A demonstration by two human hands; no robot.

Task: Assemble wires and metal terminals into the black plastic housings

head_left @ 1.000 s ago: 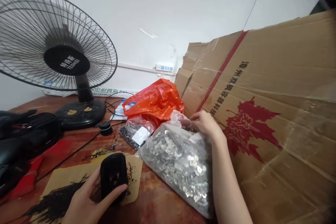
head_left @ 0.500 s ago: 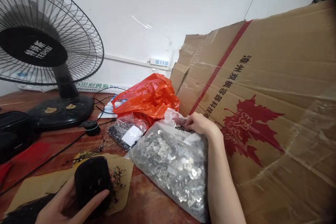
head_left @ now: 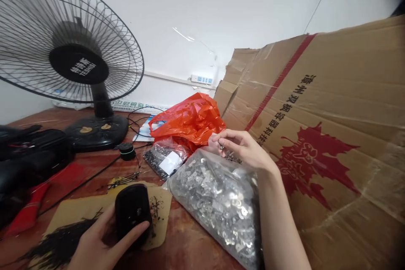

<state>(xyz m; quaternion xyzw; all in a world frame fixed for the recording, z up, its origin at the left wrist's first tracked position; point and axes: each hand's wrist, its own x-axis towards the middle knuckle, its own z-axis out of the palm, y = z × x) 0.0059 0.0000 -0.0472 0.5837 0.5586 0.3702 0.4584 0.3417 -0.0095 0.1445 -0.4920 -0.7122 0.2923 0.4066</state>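
Just above the mouth of the large clear bag of metal tabs, the right hand pinches a small metal part between thumb and fingertips. To the left of the bag, the left hand grasps a black rounded plastic casing, held over a tan board that bears black strands. Beside the bag's far left corner lies a smaller clear bag of black parts; behind it is an orange-red plastic bag, and a cardboard box stands to its right. Judging by how things lie, one part is picked out, while the large bag looks well filled, so plenty remains there. Part and casing are apart, not joined; whether the casing contains anything cannot be told.
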